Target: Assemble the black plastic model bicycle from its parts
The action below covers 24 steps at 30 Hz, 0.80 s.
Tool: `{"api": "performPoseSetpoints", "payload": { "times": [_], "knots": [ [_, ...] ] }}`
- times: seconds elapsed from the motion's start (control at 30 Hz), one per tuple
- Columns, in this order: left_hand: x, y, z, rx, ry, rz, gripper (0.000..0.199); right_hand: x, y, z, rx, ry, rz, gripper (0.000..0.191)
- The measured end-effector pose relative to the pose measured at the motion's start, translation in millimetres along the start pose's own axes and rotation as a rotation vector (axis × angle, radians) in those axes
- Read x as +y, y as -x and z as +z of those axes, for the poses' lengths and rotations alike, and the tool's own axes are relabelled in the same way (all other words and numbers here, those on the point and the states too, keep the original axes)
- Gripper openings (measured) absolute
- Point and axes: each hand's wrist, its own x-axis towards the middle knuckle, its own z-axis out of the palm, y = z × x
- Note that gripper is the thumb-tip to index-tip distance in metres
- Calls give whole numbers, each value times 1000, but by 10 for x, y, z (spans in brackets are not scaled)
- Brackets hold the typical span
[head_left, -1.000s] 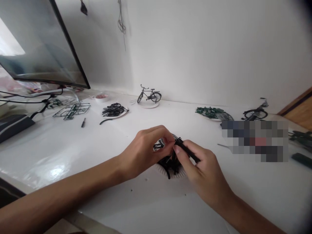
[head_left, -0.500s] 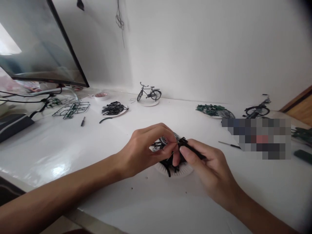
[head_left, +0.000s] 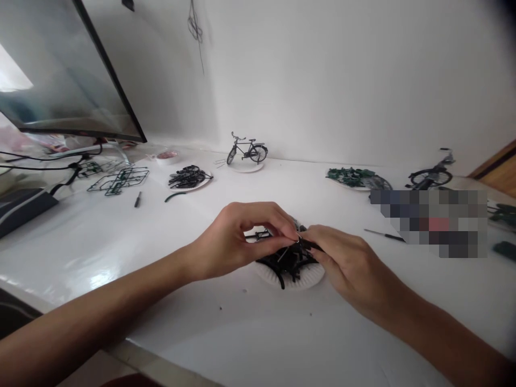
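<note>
Both hands meet above a white paper plate (head_left: pixel 308 277) that bears black model parts (head_left: pixel 288 263). My left hand (head_left: pixel 245 236) pinches with thumb and index finger around a small thin piece, too small to name. My right hand (head_left: pixel 346 258) is closed on a black part (head_left: pixel 312 245), mostly hidden by its fingers. The fingertips of the two hands touch or nearly touch.
An assembled model bicycle (head_left: pixel 247 150) stands at the back, another (head_left: pixel 431 174) at the right. Plates of black parts (head_left: pixel 189 177) and green parts (head_left: pixel 350 177), screwdrivers (head_left: pixel 138 199) (head_left: pixel 385 234), green frames (head_left: pixel 119 180) and a monitor (head_left: pixel 72 70) surround the work.
My right hand has turned, its thumb now lower, and hides more of the black part. My left hand's pinching fingers have shifted slightly right against it.
</note>
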Motion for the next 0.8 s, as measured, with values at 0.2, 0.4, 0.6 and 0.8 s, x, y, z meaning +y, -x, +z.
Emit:
{"api": "performPoseSetpoints", "payload": {
  "times": [0.2, 0.4, 0.6, 0.8],
  "knots": [
    [-69, 13, 35, -17, 127, -220, 9, 57, -28, -132, -161, 321, -104, 26],
    [-40, 21, 94, 0, -324, -76, 13, -25, -44, -88, -253, 505, -166, 35],
    [-53, -9, -33, 29, -444, -61, 11, -94, -54, -61, -214, 554, -185, 25],
    [-227, -40, -184, -226, -514, -34, 14, 233, 4, -239, -50, 515, 31, 17]
  ]
}}
